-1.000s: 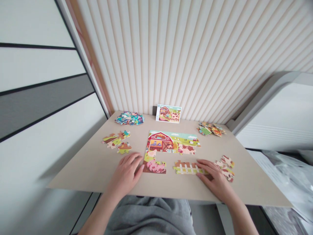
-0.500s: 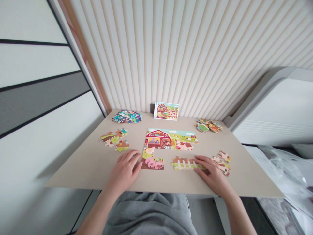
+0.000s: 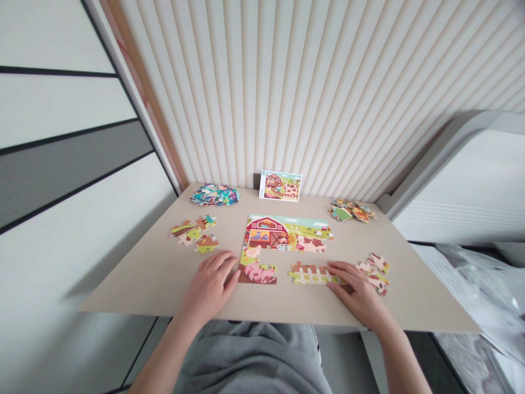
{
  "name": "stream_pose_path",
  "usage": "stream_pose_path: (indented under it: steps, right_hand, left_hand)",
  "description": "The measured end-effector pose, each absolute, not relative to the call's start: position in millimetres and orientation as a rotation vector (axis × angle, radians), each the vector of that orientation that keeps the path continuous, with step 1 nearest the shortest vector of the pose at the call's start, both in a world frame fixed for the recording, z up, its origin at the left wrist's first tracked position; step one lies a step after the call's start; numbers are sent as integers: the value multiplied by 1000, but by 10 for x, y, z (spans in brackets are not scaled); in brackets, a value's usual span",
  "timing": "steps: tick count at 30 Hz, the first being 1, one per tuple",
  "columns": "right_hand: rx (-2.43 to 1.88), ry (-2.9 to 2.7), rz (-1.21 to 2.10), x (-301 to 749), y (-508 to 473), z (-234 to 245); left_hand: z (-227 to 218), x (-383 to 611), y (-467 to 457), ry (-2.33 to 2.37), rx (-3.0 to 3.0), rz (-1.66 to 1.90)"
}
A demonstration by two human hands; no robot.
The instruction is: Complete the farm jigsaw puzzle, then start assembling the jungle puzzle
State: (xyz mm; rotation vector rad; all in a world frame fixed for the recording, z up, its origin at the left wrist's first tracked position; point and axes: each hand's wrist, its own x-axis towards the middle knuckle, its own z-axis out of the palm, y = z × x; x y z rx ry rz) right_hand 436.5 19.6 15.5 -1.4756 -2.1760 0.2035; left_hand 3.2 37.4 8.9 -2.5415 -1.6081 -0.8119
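White-fence puzzle strip lies partly under the spread right hand, the loosely spread left hand beside the barn puzzle.

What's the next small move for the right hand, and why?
Probably slide the fence strip left toward the pig section. The right hand lies over the strip's right end, a gap separates strip and pig section, and the card shows the fence at lower right, the pig at lower left. Whether their edges match is too small to tell.
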Motion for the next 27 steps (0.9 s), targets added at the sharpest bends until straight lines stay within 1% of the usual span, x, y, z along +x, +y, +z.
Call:
stream_pose_path:
  steps: [10, 27]
  right_hand:
    - [-1442, -2195, 185, 4354, 202, 168]
    - [-1472, -2195, 208, 4386, 218, 131]
  left_hand:
    - [101, 36, 367, -1643, -2548, -758]
    - [154, 63, 349, -1594, -2579, -781]
